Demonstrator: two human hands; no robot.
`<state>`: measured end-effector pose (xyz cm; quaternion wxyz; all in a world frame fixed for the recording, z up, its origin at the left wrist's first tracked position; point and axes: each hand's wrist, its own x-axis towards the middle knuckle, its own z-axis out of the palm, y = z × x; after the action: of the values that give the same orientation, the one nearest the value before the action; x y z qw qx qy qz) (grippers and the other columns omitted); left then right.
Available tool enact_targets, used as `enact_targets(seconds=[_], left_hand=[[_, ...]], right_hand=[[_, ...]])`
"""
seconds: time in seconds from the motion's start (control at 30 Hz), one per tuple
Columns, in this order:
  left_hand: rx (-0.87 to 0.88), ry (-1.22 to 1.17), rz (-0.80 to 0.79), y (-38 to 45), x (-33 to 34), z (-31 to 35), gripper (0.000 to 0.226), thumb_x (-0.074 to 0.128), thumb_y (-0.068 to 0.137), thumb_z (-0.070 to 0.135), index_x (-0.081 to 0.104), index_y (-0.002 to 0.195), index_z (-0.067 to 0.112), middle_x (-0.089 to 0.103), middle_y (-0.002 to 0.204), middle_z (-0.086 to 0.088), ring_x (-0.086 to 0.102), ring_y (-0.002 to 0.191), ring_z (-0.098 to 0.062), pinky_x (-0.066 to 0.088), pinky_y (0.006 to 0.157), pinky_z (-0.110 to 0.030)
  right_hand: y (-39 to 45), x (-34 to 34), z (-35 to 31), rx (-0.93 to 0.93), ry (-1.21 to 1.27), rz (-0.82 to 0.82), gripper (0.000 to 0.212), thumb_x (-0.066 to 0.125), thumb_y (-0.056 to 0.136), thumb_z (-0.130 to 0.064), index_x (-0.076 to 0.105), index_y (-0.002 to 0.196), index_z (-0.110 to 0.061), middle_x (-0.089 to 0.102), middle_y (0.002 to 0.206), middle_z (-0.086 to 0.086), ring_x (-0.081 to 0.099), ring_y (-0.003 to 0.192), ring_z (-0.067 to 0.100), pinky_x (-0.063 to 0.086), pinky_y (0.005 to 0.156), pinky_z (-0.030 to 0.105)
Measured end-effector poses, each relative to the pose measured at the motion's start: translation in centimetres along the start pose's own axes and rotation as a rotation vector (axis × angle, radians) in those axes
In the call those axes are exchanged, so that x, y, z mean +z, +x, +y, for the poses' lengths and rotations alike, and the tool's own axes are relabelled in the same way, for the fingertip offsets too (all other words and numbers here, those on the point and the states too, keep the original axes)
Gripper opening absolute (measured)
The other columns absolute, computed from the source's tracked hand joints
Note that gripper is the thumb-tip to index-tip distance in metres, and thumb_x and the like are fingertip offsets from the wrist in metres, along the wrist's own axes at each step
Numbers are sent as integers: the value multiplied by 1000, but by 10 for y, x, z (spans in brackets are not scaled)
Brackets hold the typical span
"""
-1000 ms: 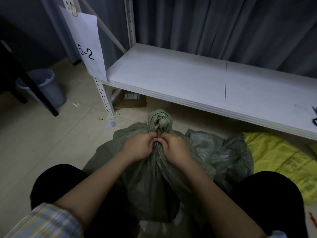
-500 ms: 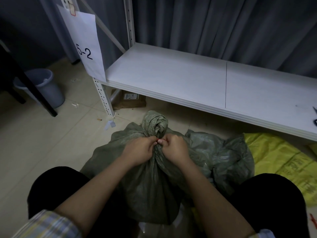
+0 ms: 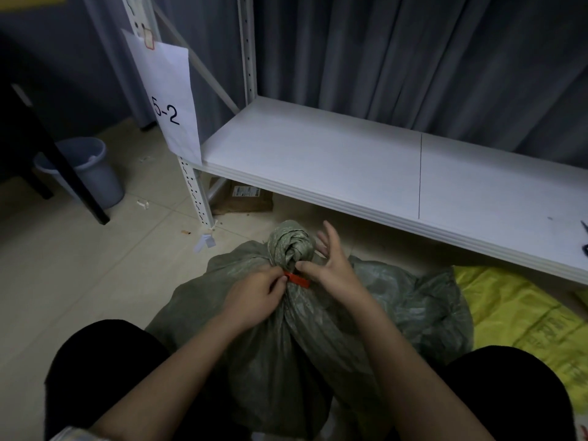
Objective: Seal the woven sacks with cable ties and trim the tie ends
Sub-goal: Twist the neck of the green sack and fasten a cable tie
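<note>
A grey-green woven sack point(image 3: 296, 338) stands on the floor between my knees, its neck twisted into a bunch point(image 3: 291, 245) at the top. A red cable tie point(image 3: 296, 279) runs round the neck just below the bunch. My left hand point(image 3: 254, 297) pinches the tie at its left end. My right hand point(image 3: 334, 268) has its thumb near the tie's right side and its fingers spread open beside the bunch. Scissors point(image 3: 584, 238) lie at the right edge of the shelf, mostly out of frame.
A white metal shelf point(image 3: 350, 167) spans the view beyond the sack, with a paper sign "5-2" point(image 3: 168, 97) on its post. A second grey sack point(image 3: 420, 300) and a yellow sack point(image 3: 521, 316) lie at right. A grey bin point(image 3: 86, 170) stands at left.
My right hand has let go of the sack's neck and spread its fingers. The red tie now shows between my hands. My view has moved closer.
</note>
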<state>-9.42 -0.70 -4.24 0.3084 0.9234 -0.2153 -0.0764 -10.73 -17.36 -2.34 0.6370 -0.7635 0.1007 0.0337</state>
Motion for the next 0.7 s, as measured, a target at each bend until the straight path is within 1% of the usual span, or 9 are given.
enact_targets(seconds=[0.07,0.13,0.2,0.23,0.3,0.4,0.53,0.63,0.7], left_hand=[[15,15,23,-4,-4,0,18,48,93,29,60,84,19,49,82,3,50,81,-15,44,74,-35],[-5,67,35,-7,-7,-3,17,51,90,30,60,80,19,46,82,5,46,84,-13,39,72,-30],[-73,71,57,-10,-9,-5,13,55,87,32,56,82,20,48,88,5,47,92,-14,39,77,-29],[-123,35,68,-12,-9,-4,14,58,86,34,53,87,20,48,93,4,47,97,-15,39,80,-30],[-219,-82,52,-13,-8,-3,40,67,80,43,46,106,20,45,106,5,43,106,-14,39,90,-31],[-205,-278,22,-11,-6,0,74,79,69,42,43,130,19,47,121,9,42,117,-8,35,101,-25],[-223,-435,-33,-7,-3,-4,81,86,62,33,47,132,22,57,127,7,52,117,-9,40,104,-29],[-231,-472,-75,-5,-5,-7,82,84,58,45,50,129,21,59,125,8,55,114,-7,41,105,-30],[-259,-491,-71,-3,-7,-9,79,86,59,38,51,127,19,61,124,3,57,111,-9,43,102,-30]], right_hand=[[9,-3,-6,78,77,-102,100,69,78,3,6,151,-23,35,147,5,39,127,12,38,102,25],[14,-4,-11,139,72,-131,88,65,79,8,18,148,-16,46,137,6,49,116,14,46,84,15],[18,-2,-10,168,50,-124,77,66,77,8,30,144,-7,54,129,13,56,109,17,49,78,16],[20,-1,-9,177,37,-129,75,68,75,6,34,141,-3,57,126,14,58,106,18,50,80,19],[20,2,-8,176,19,-155,78,73,65,-7,43,136,-3,62,122,11,62,105,17,51,84,24],[17,5,-7,155,-16,-155,69,72,62,-17,53,128,-7,68,111,8,66,98,16,53,86,29],[12,5,-5,155,-69,-92,48,71,73,-11,57,118,-10,67,108,7,65,96,17,53,88,32],[6,3,-5,115,-128,-94,55,75,71,-10,51,120,-16,57,115,6,59,103,18,49,93,31],[3,3,-4,83,-237,-121,67,81,63,-19,43,118,-27,48,121,4,54,109,19,47,98,35]])
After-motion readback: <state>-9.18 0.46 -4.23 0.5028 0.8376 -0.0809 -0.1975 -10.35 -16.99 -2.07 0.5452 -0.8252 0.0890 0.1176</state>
